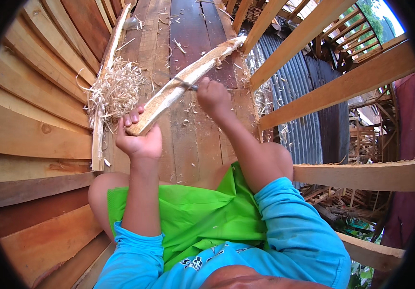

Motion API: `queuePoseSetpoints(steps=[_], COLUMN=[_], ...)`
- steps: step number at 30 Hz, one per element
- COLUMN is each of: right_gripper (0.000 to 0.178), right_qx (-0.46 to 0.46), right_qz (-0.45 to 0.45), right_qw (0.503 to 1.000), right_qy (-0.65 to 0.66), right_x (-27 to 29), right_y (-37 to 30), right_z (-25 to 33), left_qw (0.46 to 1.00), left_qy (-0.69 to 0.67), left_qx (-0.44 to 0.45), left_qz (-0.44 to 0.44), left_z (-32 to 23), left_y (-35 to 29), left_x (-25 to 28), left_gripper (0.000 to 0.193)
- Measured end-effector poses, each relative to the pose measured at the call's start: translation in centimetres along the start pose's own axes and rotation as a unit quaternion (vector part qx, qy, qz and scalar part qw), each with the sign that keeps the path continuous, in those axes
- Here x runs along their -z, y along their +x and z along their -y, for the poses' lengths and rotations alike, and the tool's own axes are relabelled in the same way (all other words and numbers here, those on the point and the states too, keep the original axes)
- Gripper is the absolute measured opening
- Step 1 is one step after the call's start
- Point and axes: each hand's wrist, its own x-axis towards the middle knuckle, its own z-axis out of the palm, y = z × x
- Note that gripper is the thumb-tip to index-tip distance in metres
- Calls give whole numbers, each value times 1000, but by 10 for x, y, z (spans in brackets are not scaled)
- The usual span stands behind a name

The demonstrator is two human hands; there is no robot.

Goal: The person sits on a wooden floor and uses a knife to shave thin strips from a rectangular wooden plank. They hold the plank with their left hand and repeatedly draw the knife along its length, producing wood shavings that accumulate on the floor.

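A long pale wooden stick (209,62) slants from my left hand up to the right, its far end near the railing. My left hand (139,139) grips its near end, fingers wrapped over the edge and palm beneath. My right hand (214,98) is closed on the handle of a knife (192,87), to the right of the stick. The thin blade is blurred and crosses the stick near its middle; whether it bites into the wood cannot be made out. The stick's side looks whiter and freshly cut, its top face more yellow-brown.
A heap of curled wood shavings (120,86) lies on the plank floor (186,144) against the left board wall (34,130), beside a narrow wooden strip (97,149). Loose shavings are scattered around. Wooden railing bars (337,91) stand on the right, with corrugated metal sheeting (296,96) beyond.
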Motion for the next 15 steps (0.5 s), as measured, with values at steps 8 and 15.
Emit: queuePoseSetpoints(steps=[8,15], right_gripper=[57,61], right_qx=[42,108], right_qz=[-53,9], right_qw=[997,993], right_qy=[-34,49], right_x=[-10,-16], right_y=[5,-31], right_z=[-18,24], left_qw=[998,1000], left_qy=[20,6], left_qx=[-18,-22], left_qz=[63,22], left_z=[-4,-10], left_y=[1,1], left_x=[1,8], left_gripper=[24,21])
